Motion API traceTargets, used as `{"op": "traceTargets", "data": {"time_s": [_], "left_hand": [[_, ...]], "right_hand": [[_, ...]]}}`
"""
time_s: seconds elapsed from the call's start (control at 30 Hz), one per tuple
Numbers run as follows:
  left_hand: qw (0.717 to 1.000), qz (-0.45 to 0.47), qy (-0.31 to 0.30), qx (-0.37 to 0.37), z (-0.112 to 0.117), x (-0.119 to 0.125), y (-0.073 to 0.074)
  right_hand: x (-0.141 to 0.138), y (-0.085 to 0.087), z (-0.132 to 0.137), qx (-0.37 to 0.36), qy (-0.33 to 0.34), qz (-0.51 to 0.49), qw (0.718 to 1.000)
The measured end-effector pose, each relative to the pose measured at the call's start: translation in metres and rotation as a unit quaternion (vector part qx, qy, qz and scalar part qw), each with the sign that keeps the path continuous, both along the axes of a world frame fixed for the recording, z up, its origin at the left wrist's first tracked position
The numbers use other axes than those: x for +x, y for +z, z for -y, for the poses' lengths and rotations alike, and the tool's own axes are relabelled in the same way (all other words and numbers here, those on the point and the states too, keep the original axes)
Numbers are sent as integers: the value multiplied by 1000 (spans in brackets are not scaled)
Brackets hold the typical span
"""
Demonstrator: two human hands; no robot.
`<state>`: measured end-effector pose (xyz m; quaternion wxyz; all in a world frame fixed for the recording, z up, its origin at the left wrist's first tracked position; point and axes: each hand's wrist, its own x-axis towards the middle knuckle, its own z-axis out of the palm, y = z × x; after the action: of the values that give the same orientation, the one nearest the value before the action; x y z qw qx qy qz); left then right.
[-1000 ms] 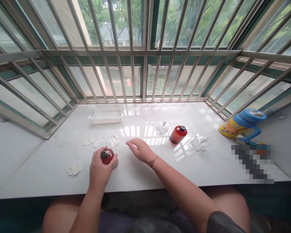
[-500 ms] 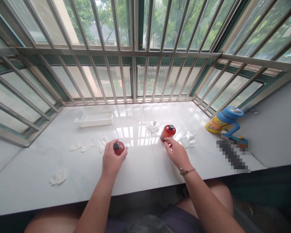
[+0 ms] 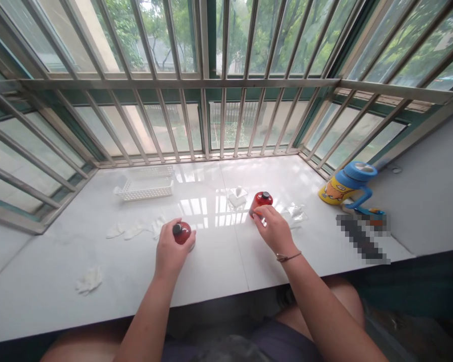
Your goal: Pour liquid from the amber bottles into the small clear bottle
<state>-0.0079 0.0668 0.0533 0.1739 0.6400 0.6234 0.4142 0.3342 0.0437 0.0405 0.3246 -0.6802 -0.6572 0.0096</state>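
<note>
Left hand (image 3: pixel 169 254) is gripping one glossy, rounded bottle (image 3: pixel 182 234) | right hand (image 3: pixel 275 229) is curving at second bottle (image 3: pixel 262 199), grip unclear | one perforated basket (image 3: pixel 147 192) is standing beyond

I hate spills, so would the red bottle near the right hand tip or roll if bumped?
The red bottle might slide when pushed, since the white surface looks shiny. It stands upright, so a high bump could tip it. Lying down, its rounded sides would probably let it roll.
</note>
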Motion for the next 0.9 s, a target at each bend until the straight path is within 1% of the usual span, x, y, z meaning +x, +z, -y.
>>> {"op": "traceTargets", "data": {"time_s": [0.07, 0.13, 0.23, 0.37, 0.43, 0.53, 0.63, 0.7, 0.73, 0.8, 0.9], "left_hand": [[1000, 1, 2, -1, 1, 0, 0], [1000, 2, 4, -1, 1, -1, 0], [1000, 1, 2, 0, 1, 0, 1], [1000, 0, 2, 2, 1, 1, 1], [1000, -2, 3, 3, 1, 1, 1], [1000, -7, 5, 5, 1, 0, 0], [1000, -10, 3, 8, 0, 0, -1], [1000, -10, 2, 7, 0, 0, -1], [1000, -9, 2, 6, 0, 0, 0], [1000, -7, 5, 5, 0, 1, 0], [1000, -4, 6, 0, 1, 2, 2]], "right_hand": [[-3, 4, -4, -9, 29, 15, 999], [-4, 4, -9, -21, 29, 25, 999], [3, 0, -15, -41, -2, 32, 999], [19, -8, -20, -69, -44, 42, 996], [27, -10, -14, -77, -61, 50, 994], [37, -8, 8, -77, -105, 61, 990], [47, -10, 37, -64, -190, 95, 975], [54, -16, 51, -60, -252, 141, 956], [59, -21, 55, -65, -269, 159, 948], [68, -31, 56, -90, -272, 173, 942], [84, -46, 41, -110, -261, 145, 948]]}}
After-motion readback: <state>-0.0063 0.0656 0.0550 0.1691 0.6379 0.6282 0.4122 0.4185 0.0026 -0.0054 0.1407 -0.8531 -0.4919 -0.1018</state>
